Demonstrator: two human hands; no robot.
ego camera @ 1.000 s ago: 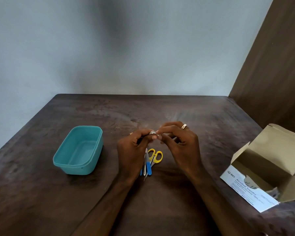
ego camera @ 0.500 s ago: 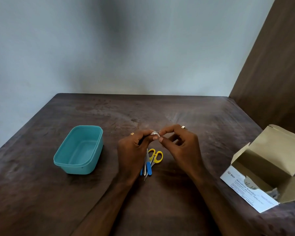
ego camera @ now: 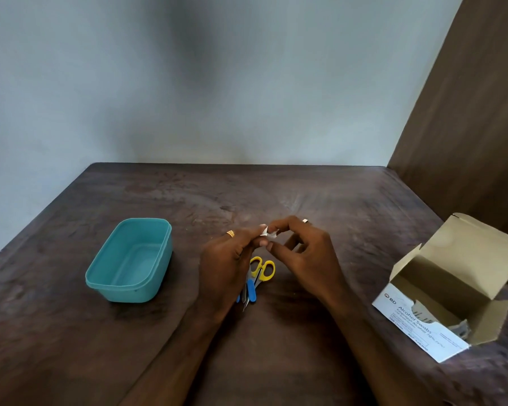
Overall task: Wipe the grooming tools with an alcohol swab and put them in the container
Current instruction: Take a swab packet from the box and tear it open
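Both hands point(ego camera: 264, 253) pinch swab point(ego camera: 267, 232); scissors point(ego camera: 258, 273) handles face away.

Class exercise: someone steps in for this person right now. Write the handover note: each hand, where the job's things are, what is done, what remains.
Left hand: pinches the small white swab packet above the table.
Right hand: pinches the same packet from the other side; it looks to be mid-tear.
Grooming tools: yellow-handled scissors, blue-handled pieces and a slim metal tool lie in a pile below the hands.
Teal container: left of the pile, nothing in it.
Swab box: open, at the right.
Done: a swab packet taken in hand.
Left: get the swab out, wipe every tool, place each in the container.
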